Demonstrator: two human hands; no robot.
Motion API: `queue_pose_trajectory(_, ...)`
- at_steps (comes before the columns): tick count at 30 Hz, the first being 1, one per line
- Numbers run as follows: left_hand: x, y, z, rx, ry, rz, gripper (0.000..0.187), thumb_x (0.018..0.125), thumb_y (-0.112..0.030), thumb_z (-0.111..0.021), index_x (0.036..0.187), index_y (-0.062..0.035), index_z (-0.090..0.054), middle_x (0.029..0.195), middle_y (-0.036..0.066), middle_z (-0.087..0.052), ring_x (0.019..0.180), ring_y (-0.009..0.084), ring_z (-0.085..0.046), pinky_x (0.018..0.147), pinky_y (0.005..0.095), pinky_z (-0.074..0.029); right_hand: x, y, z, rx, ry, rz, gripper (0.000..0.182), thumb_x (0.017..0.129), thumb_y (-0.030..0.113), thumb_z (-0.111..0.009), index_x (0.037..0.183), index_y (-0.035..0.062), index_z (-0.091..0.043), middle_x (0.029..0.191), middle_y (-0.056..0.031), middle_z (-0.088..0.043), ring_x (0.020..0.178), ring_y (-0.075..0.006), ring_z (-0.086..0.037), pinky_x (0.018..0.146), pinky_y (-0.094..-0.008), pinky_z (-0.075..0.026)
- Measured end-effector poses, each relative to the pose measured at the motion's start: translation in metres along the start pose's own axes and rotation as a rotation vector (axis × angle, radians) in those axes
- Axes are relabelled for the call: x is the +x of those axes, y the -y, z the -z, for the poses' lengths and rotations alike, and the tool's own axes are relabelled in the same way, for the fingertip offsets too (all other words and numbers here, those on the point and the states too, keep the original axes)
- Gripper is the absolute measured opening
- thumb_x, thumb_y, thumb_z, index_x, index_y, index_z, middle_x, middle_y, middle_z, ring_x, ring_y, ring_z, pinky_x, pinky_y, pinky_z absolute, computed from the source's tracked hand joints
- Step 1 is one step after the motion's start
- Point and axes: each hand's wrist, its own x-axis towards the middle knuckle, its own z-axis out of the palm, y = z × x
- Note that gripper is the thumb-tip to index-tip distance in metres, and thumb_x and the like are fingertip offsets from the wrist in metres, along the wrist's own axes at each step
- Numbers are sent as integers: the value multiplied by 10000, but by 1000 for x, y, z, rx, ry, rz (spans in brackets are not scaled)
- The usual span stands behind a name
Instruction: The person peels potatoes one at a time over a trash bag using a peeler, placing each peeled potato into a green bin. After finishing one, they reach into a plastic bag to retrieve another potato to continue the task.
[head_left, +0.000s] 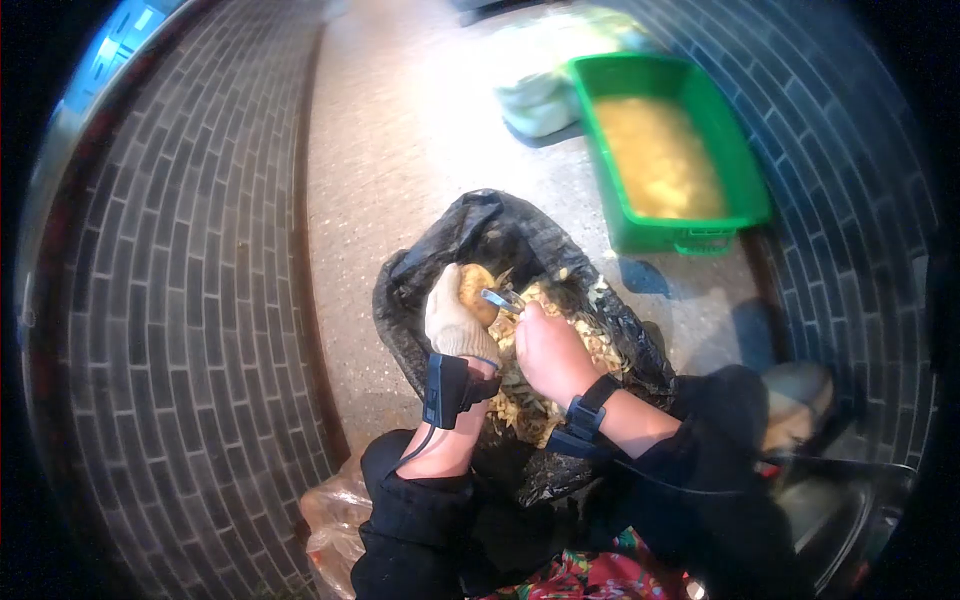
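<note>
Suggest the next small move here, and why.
Probably the right hand should draw the peeler across the potato: its tip sits close to that tan surface, the gloved left hand holds the potato, and peelings lie in the black bag.

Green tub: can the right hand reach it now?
Probably, with a stretch: only the black bag seems to lie between right hand and green tub, though that hand holds a metal tool.
</note>
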Motion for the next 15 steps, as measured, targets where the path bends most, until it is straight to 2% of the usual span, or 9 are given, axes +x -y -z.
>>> queue_pose_trajectory(3,-22,-22,-20,-69,-11,122,431,904,-461,-618,1102,-79,-643,1028,81,-658,916,240,-632,775,394,-541,-11,-1,-14,-42,91,-32,206,959,150,-477,926,-52,-494,720,-295,-611,720,-471,-623,648,-537,-485)
queue_pose_trajectory(4,-24,-25,-23,-92,-15,164,455,906,-480,-607,1117,-78,-641,1053,85,-656,950,246,-633,799,400,-542,-22,1,-22,31,121,44,233,969,172,-453,923,-52,-501,731,-301,-616,740,-478,-624,678,-538,-495)
queue_pose_trajectory(8,-9,-25,-18,-103,54,104,498,908,-522,-581,1132,-82,-642,1091,80,-665,957,247,-636,809,433,-553,-19,3,-13,86,120,19,246,981,197,-446,946,-39,-506,744,-302,-611,750,-477,-620,679,-542,-478)
queue_pose_trajectory(9,-11,-30,-21,-107,69,61,449,921,-494,-567,1108,-93,-641,973,76,-684,853,244,-658,760,416,-565,-16,5,-7,96,119,29,246,985,207,-448,954,-30,-509,750,-299,-611,748,-475,-618,674,-538,-472)
queue_pose_trajectory(10,-10,-33,-20,-112,69,52,449,921,-494,-567,1108,-93,-641,973,76,-684,853,244,-658,760,416,-565,-13,8,1,95,121,39,246,985,207,-448,954,-30,-509,750,-299,-611,748,-475,-618,674,-538,-472)
queue_pose_trajectory(12,-7,-35,-16,-168,234,67,378,932,-464,-546,1031,-114,-652,857,74,-678,750,237,-661,719,372,-567,-8,10,17,118,89,1,227,986,209,-458,951,-8,-516,762,-291,-612,743,-468,-615,664,-515,-465)
queue_pose_trajectory(13,-7,-38,-13,-204,340,107,333,927,-402,-594,1027,-86,-613,939,76,-677,817,224,-668,711,394,-571,-3,6,21,104,30,6,247,993,224,-442,940,-3,-524,752,-267,-620,723,-455,-617,664,-495,-469)
queue_pose_trajectory(14,-9,-38,-11,-201,341,106,333,927,-402,-594,1027,-86,-613,939,76,-677,817,224,-668,711,394,-571,6,2,28,161,64,-55,248,992,222,-447,950,-7,-532,758,-253,-623,739,-433,-625,665,-477,-471)
queue_pose_trajectory(15,-14,-40,-11,-149,335,169,323,933,-393,-594,1035,-87,-613,933,73,-677,801,221,-668,705,389,-574,12,-2,32,144,0,-5,243,990,218,-452,955,-7,-536,767,-249,-624,745,-416,-629,666,-466,-471)
